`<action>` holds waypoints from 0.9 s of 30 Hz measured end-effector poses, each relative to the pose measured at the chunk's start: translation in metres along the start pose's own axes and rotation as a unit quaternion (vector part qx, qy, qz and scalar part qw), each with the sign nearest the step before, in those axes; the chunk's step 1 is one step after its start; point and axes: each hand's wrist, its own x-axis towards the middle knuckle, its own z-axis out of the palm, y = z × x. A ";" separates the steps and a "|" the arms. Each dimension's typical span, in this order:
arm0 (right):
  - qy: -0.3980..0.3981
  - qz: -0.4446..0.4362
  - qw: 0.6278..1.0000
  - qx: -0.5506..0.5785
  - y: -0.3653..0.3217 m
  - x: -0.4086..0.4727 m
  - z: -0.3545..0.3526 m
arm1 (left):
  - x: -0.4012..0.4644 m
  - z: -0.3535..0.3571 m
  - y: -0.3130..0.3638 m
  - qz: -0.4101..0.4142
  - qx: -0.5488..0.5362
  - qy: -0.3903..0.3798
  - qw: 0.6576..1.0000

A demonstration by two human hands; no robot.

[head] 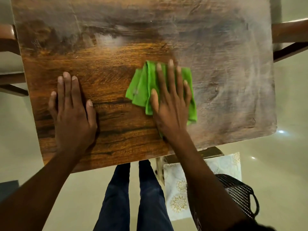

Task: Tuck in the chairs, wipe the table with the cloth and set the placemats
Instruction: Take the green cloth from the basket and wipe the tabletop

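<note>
A folded green cloth [141, 87] lies on the wooden table [116, 47], right of its middle. My right hand [171, 100] presses flat on the cloth with straight, spread fingers. My left hand [73, 107] rests flat on the bare wood near the table's front left. The far and right parts of the tabletop look hazy with streaks; the near left part shows dark, glossy grain. A pale placemat [176, 189] with gold flower prints lies low at the right, below the table's front edge, partly hidden by my right forearm.
Wooden chair parts show at the left edge [8, 39] and the right edge [290, 32] of the table. A black mesh basket [240, 192] with a handle sits beside the placemat. My legs stand at the table's front edge on a pale glossy floor.
</note>
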 end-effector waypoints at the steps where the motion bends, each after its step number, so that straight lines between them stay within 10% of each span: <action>1: 0.016 -0.009 1.000 -0.003 -0.001 0.030 0.001 | 0.000 0.000 -0.001 0.000 0.000 0.000 1.000; 6: 0.037 -0.026 0.999 -0.011 0.002 0.092 0.004 | 0.000 -0.001 -0.001 -0.003 -0.001 0.002 1.000; 18: -0.071 0.026 0.997 0.016 0.042 -0.110 -0.014 | -0.002 0.026 0.129 0.084 -0.017 -0.030 0.996; 27: 0.035 0.021 0.999 0.002 0.055 0.062 -0.003 | 0.002 0.052 0.139 0.081 -0.050 -0.042 0.995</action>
